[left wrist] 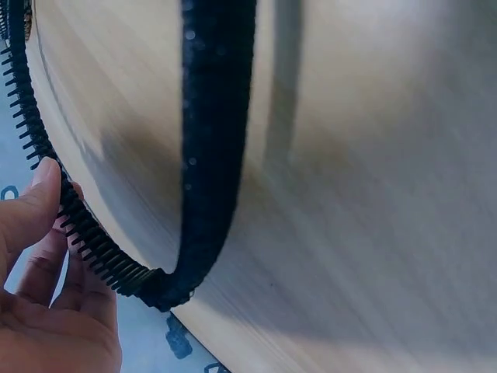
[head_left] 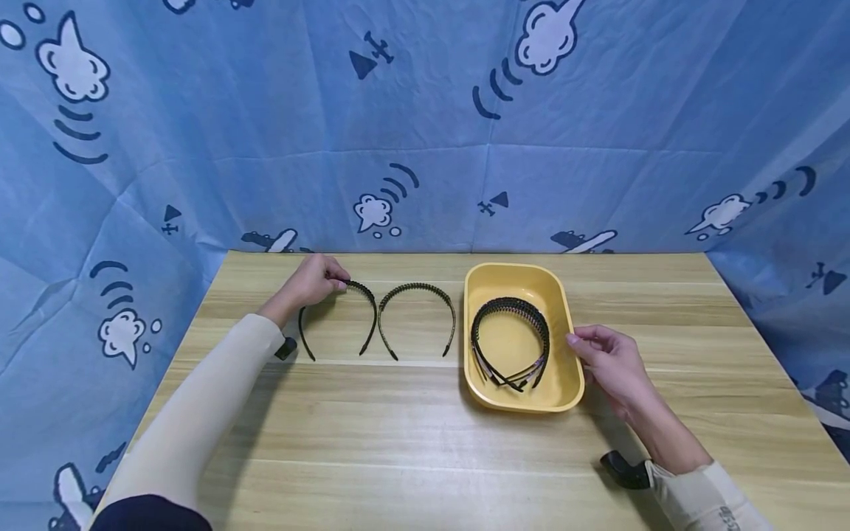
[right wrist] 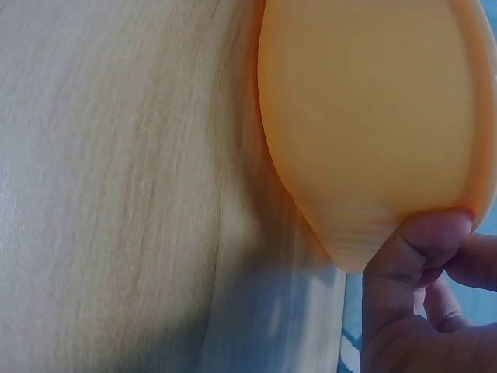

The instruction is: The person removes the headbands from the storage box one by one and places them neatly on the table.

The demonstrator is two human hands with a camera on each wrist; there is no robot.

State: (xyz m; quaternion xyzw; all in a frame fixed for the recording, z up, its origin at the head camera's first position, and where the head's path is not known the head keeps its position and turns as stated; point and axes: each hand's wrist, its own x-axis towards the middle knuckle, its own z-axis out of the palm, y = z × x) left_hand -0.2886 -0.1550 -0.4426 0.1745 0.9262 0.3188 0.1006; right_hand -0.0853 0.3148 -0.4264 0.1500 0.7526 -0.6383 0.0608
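My left hand [head_left: 317, 280] pinches a black toothed headband [head_left: 372, 299] at its top, between thumb and fingers; the left wrist view shows the teeth of this headband [left wrist: 93, 241] close up. Just right of it, a second headband [head_left: 417, 286] with a brownish-green tint lies on the table, its ends toward me. Several dark headbands [head_left: 510, 304] lie stacked inside a yellow plastic basin [head_left: 481, 394]. The right hand [head_left: 614, 365] grips the basin's right rim, thumb on top; in the right wrist view the thumb and fingers [right wrist: 435, 237] pinch the edge of the basin [right wrist: 365, 116].
The wood-grain table [head_left: 372, 450] ends at a blue patterned cloth [head_left: 425, 110] hanging along its back and sides. A dark wrist device [head_left: 626, 470] sits at the right wrist, another [head_left: 286, 348] at the left.
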